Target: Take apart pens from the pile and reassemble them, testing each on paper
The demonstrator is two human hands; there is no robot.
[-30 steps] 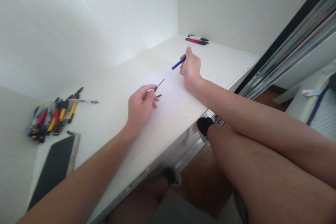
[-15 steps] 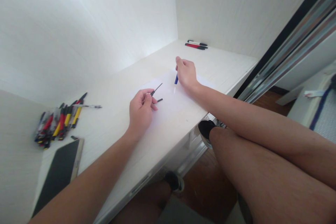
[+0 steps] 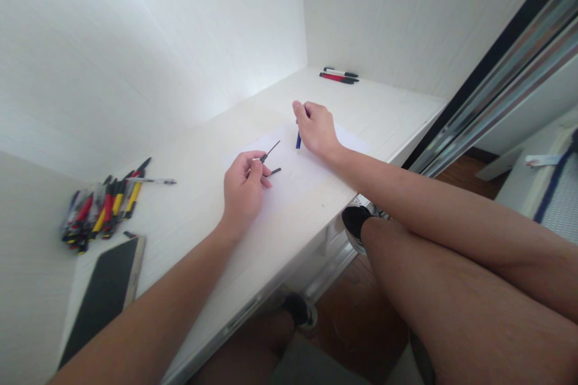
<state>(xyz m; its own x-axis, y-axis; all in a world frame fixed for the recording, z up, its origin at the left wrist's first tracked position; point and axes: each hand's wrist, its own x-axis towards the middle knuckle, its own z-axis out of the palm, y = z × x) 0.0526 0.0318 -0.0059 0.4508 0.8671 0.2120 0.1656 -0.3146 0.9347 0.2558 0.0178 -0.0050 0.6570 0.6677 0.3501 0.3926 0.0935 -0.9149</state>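
Note:
Closed fingers of my left hand hold pen parts: a thin dark pen refill sticks out of a black piece and points up to the right. A second short dark rod pokes out lower, between the same fingers. My right hand is curled around a blue pen barrel, whose lower end shows beneath the fingers; its upper part is hidden. Under both hands lies a white sheet of paper on the white desk.
Red, yellow and clear pens lie heaped at the left, with one clear pen jutting rightward. A dark phone-like device is at the near left. Two pens rest by the back wall. The desk's front edge runs diagonally above my legs.
My right hand has shifted slightly left and a little down with the blue barrel. My left hand keeps its hold on the pen parts, nearly still.

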